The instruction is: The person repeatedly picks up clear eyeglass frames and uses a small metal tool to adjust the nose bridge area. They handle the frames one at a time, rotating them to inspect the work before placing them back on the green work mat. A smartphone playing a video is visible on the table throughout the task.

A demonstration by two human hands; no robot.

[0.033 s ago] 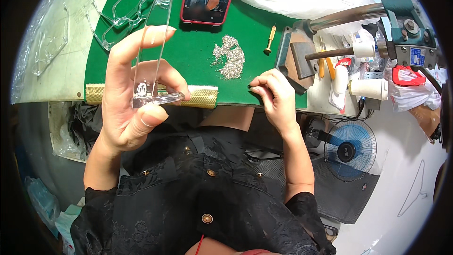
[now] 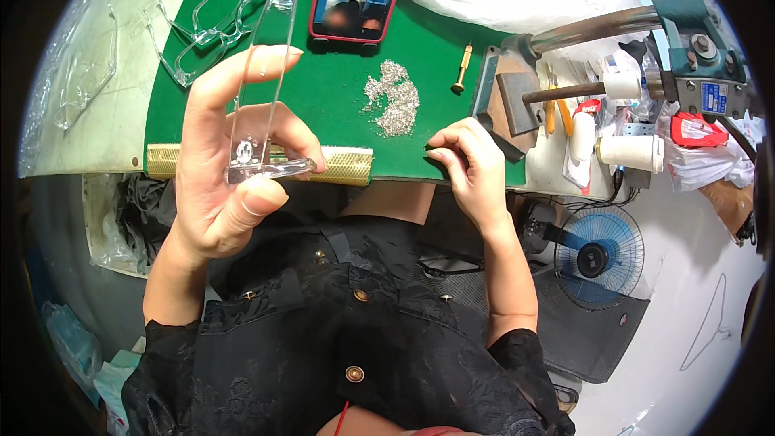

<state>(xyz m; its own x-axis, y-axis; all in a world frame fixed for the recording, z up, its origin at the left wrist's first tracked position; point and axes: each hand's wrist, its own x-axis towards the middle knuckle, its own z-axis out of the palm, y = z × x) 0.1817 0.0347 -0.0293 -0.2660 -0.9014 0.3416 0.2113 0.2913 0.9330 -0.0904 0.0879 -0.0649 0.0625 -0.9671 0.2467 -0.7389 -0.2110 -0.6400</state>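
My left hand [image 2: 206, 202] is raised over the near left edge of the green mat [image 2: 323, 73], its thumb and fingers closed on a clear plastic eyeglass frame part [image 2: 278, 168] with a long temple pointing up and away. Down at the mat's front edge, my right hand [image 2: 475, 165] has thumb and forefinger pinched together. A tiny dark spot shows at those fingertips, too small to name. Between the hands and farther back lies a pile of tiny silvery metal pieces [image 2: 397, 109]. To its right rests a small brass-coloured screwdriver [image 2: 462, 69].
Several clear glasses frames [image 2: 211, 35] lie at the far left. A red-cased phone [image 2: 349, 8] sits at the back. On the right stands a green metal hand press [image 2: 593, 28], with pliers [image 2: 559, 117] and a white cup [image 2: 634, 152] nearby. A blue fan [image 2: 596, 258] is below the table.
The picture on the phone's screen is different. Both hands stay practically where they were, and the left still holds the clear frame part, its temple tilted very slightly differently.
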